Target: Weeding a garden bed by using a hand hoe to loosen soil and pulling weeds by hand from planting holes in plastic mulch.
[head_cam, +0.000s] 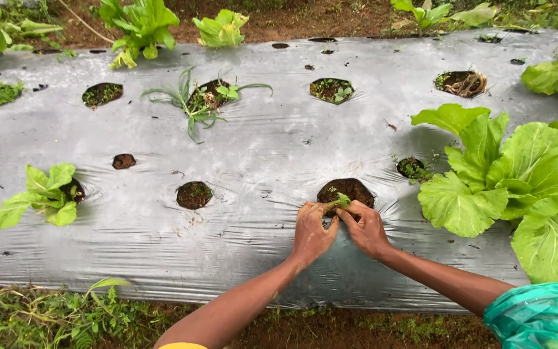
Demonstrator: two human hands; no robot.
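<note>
My left hand (311, 231) and right hand (366, 227) meet at the near rim of a soil-filled planting hole (347, 190) in the grey plastic mulch sheet (259, 161), toward its near edge. Fingers of both hands are pinched closed on a small green seedling (341, 201). A large leafy plant (511, 181) stands just right.

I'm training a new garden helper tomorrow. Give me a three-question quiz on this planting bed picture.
1. True or false: both hands hold one small green seedling at a soil hole.
2. What covers the bed? A) straw B) silver plastic sheet C) wooden boards
3. On which side of the person's right hand does the big leafy plant grow?

Key: 1 true: the left hand and the right hand meet at the seedling. 2 B: a silver plastic sheet with round holes. 3 The right side.
</note>
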